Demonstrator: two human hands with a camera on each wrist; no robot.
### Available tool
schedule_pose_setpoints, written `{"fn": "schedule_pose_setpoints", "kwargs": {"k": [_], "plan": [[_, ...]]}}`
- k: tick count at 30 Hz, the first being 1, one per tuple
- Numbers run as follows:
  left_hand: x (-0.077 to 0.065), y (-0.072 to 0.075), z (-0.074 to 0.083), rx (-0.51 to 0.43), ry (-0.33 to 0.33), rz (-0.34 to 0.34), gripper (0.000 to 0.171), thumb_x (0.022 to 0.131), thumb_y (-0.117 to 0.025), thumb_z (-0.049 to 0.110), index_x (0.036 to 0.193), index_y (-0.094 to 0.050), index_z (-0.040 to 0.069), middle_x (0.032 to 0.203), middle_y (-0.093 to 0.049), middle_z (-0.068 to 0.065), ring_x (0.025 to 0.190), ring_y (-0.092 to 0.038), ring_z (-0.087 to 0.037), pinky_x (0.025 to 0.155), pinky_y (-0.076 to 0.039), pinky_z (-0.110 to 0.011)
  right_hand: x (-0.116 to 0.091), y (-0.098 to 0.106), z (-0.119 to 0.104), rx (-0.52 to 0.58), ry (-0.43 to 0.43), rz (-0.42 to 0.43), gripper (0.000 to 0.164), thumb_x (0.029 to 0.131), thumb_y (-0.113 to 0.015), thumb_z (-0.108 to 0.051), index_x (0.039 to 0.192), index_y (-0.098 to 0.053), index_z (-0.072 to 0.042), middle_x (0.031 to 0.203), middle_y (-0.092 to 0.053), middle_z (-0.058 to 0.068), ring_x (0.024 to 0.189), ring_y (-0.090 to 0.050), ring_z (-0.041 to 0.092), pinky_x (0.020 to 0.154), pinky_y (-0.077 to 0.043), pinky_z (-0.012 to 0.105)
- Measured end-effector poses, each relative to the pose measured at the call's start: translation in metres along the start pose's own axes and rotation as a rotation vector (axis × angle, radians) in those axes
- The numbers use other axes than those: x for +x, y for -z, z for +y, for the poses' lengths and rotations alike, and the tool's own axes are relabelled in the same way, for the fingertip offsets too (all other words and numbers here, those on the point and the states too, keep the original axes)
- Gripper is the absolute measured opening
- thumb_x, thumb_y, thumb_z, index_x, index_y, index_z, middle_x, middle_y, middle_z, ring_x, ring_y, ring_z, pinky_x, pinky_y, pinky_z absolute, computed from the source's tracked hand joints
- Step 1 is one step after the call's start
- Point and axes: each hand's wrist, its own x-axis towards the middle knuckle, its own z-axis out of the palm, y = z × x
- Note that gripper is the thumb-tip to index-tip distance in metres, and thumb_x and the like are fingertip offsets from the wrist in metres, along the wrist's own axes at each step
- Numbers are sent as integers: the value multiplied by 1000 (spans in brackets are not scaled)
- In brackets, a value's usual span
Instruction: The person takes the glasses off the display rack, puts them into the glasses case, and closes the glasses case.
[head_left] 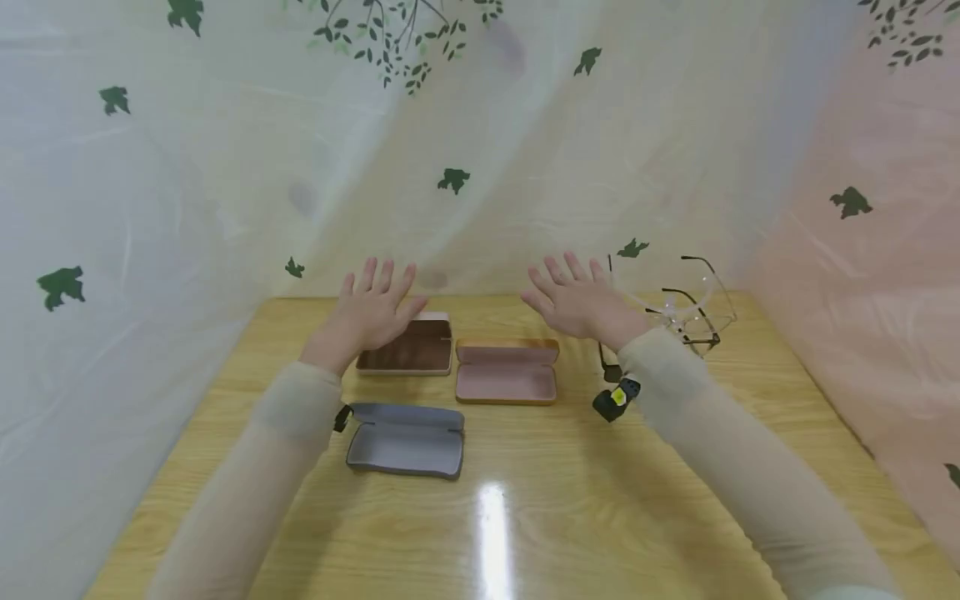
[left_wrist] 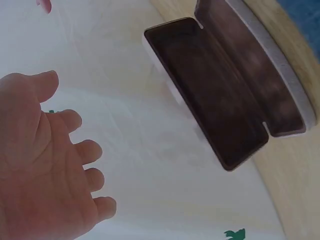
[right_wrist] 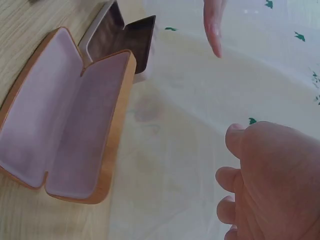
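Observation:
My left hand (head_left: 367, 312) is held with fingers spread and nothing in it, partly covering a white glasses case (head_left: 408, 354) with dark brown lining. In the left wrist view that case (left_wrist: 210, 95) stands open beside the palm. Fingers also spread, my right hand (head_left: 581, 307) holds nothing. It is between an orange glasses case (head_left: 506, 385) with pink lining and several pairs of eyeglasses (head_left: 701, 341), which the right forearm partly hides. Nearer the front, a grey-blue glasses case (head_left: 408, 450) lies open by the left wrist.
The cases and eyeglasses lie on a wooden table (head_left: 525, 517). A pale sheet (head_left: 360, 167) with printed green leaves hangs behind the table and along its sides. Small black devices with straps sit at both wrists; the right one (head_left: 613, 400) has a yellow mark.

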Motion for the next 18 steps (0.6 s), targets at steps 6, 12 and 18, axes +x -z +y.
{"fn": "schedule_pose_setpoints", "kwargs": {"k": [6, 12, 18], "plan": [[7, 16, 8, 48, -12, 52, 75, 106, -11, 62, 164, 4, 17, 167, 10, -20, 151, 18, -38, 118, 11, -62, -2, 14, -1, -31, 27, 22, 70, 106, -12, -61, 164, -3, -22, 169, 4, 9, 153, 14, 35, 119, 10, 62], [15, 26, 30, 70, -103, 208, 83, 102, -20, 70, 165, -5, 18, 168, 6, -18, 153, 16, -34, 121, 6, -59, -14, 27, 9, -26, 73, 71, 70, 106, -14, -62, 164, -5, -22, 169, 3, 9, 152, 15, 35, 118, 12, 62], [19, 22, 59, 33, -293, 532, 82, 101, -43, 64, 160, -29, 8, 163, -24, -22, 153, -12, -38, 123, -13, -54, -37, 36, 32, 27, 226, 198, 67, 108, -32, -56, 164, -14, -25, 169, -5, 7, 154, -4, 36, 118, 3, 66]]}}
